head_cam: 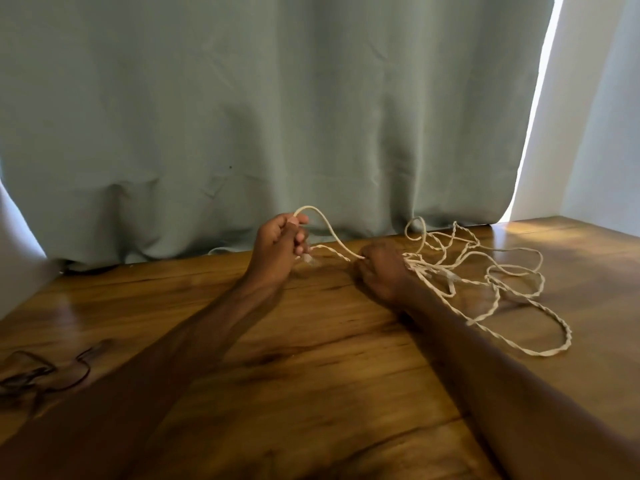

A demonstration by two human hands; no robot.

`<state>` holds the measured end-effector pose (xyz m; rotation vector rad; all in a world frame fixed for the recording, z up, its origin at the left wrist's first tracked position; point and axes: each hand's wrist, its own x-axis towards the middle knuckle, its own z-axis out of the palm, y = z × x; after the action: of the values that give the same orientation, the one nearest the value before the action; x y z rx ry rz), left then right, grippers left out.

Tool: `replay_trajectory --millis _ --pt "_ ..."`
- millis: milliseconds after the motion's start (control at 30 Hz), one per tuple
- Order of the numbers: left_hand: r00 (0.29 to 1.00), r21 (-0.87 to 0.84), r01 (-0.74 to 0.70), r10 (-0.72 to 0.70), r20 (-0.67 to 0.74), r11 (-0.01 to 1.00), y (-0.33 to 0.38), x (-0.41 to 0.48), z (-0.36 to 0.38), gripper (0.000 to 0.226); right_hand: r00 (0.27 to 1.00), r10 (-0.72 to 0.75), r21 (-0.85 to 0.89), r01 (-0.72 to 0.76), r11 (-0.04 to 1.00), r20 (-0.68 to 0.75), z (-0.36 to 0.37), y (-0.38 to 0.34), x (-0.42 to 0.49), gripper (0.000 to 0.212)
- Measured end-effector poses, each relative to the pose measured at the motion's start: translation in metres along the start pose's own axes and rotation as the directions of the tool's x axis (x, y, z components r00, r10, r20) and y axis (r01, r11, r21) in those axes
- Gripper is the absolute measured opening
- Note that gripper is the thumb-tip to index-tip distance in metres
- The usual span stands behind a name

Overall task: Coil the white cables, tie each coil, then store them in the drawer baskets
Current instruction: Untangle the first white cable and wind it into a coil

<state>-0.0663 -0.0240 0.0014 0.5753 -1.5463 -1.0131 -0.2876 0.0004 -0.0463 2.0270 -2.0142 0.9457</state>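
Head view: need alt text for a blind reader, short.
Two hands work a white cable over a wooden table: the left hand pinches a raised loop near one end, and the right hand grips the strand beside a loose tangle lying to its right. A grey-green curtain hangs behind the table.

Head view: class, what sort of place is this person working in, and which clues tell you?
Probably a room in a home: a polished wooden table stands against a grey-green curtain, and daylight at the curtain's right edge suggests a window behind. A white cable lies loose on the table.
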Motion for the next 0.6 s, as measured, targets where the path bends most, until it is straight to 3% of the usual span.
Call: replay_trajectory --millis 67,167,267,333,433,500,600 --pt "0.986 -0.087 0.068 -0.080 -0.144 0.994 0.001 0.013 -0.014 0.026 1.000 0.008 0.045 -0.007 0.999 -0.023 -0.003 0.008 0.000 0.020" --pt "0.904 -0.285 0.110 -0.215 -0.371 0.952 0.005 0.035 -0.049 0.029 0.994 0.004 0.080 0.005 0.997 -0.109 -0.015 0.019 -0.006 0.026" --pt "0.840 -0.387 0.124 -0.304 -0.449 0.914 0.003 0.041 -0.073 0.031 0.994 0.015 0.026 -0.012 1.000 -0.107 -0.024 0.023 -0.004 0.027" --pt "0.850 -0.404 0.174 -0.344 -0.398 0.898 -0.004 0.038 -0.072 0.028 0.997 0.011 -0.087 -0.017 0.996 -0.074 -0.021 0.020 0.004 0.021" --pt "0.922 -0.379 0.262 -0.347 -0.174 0.887 -0.008 0.026 -0.054 0.019 0.999 -0.036 -0.163 0.036 0.986 0.005 -0.013 0.010 0.010 0.011" --pt "0.963 -0.158 0.253 -0.264 -0.054 0.954 -0.006 0.016 -0.036 0.017 0.998 -0.068 -0.167 0.069 0.984 0.015 -0.011 0.003 0.011 0.011" --pt "0.998 0.148 0.029 -0.037 0.051 0.989 -0.009 0.003 -0.008 0.020 0.991 -0.123 -0.185 0.111 0.977 -0.053 -0.010 -0.007 0.015 0.016"
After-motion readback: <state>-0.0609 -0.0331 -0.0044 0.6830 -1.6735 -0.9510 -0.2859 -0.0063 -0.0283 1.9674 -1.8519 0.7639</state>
